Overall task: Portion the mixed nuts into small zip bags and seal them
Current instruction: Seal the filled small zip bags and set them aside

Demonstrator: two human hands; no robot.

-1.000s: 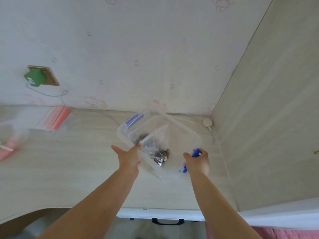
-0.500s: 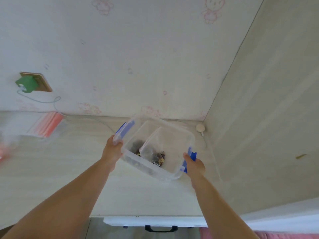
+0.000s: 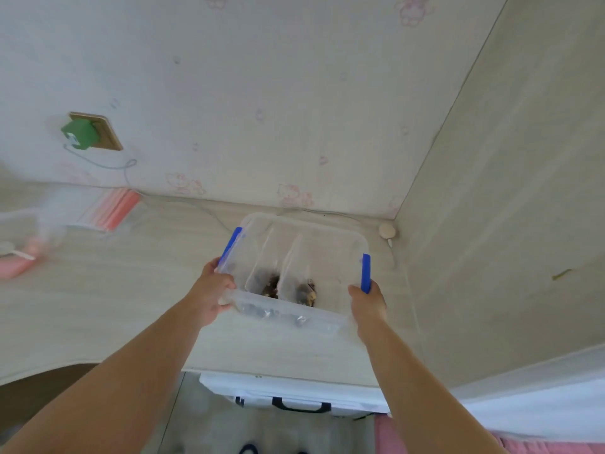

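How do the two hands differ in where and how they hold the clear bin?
The left hand holds the clear bin at its near left corner, fingers curled under the rim; the right hand holds the near right corner, just below the right blue latch. The left blue latch stands free beyond the left hand. Both hold the bin tilted, with two zip bags of nuts inside.

Both hands (image 3: pixel 209 296) gripping clear box (image 3: pixel 334 244), bagged nuts (image 3: pixel 306 291) inside

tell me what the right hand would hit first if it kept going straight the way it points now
The right hand already grips the clear bin by its blue latch. Going straight on, it would probably meet the wallpapered wall behind the desk, though depth is unclear.
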